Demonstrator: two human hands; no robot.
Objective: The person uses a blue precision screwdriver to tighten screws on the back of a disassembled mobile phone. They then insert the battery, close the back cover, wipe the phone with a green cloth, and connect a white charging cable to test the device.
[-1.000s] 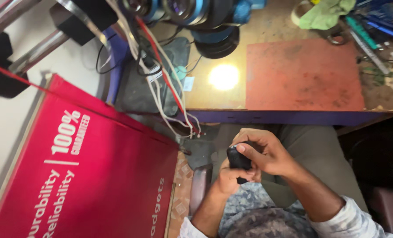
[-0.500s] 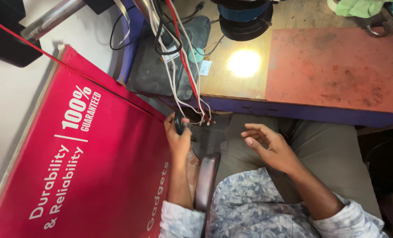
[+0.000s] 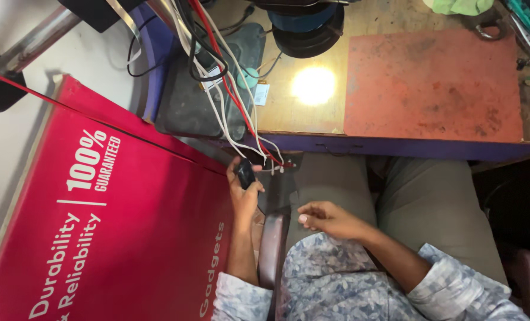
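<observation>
Gripping a small black device (image 3: 245, 174) in the left hand (image 3: 243, 191), fingers wrapped round its lower half, thumb laid across the front. Held upright just under the front edge of the workbench (image 3: 396, 147), right beside the dangling ends of a bundle of white, red and black cables (image 3: 232, 98); touching them or not, cannot tell. Right hand (image 3: 327, 219) empty, resting loose over the lap, fingers half curled, palm turned down, well apart from the device. Patterned blue-grey sleeves (image 3: 455, 291) on both forearms, olive trousers (image 3: 431, 196) below the bench.

On the bench top: a worn red mat (image 3: 431, 83) covering the right part, a bright round patch of lamplight (image 3: 313, 85) on bare wood beside it, a dark grey pad (image 3: 187, 107) at the left end with the cables running across it. Behind the light patch, a stack of black and blue cable spools (image 3: 305, 27). A small white tag (image 3: 261, 94) lying between pad and light patch. At far upper right, a green cloth (image 3: 458, 6).

Leaning at the left, a large red board (image 3: 98, 226) with white lettering, close against the left forearm. A dark brown chair arm (image 3: 274, 249) between the two forearms.
</observation>
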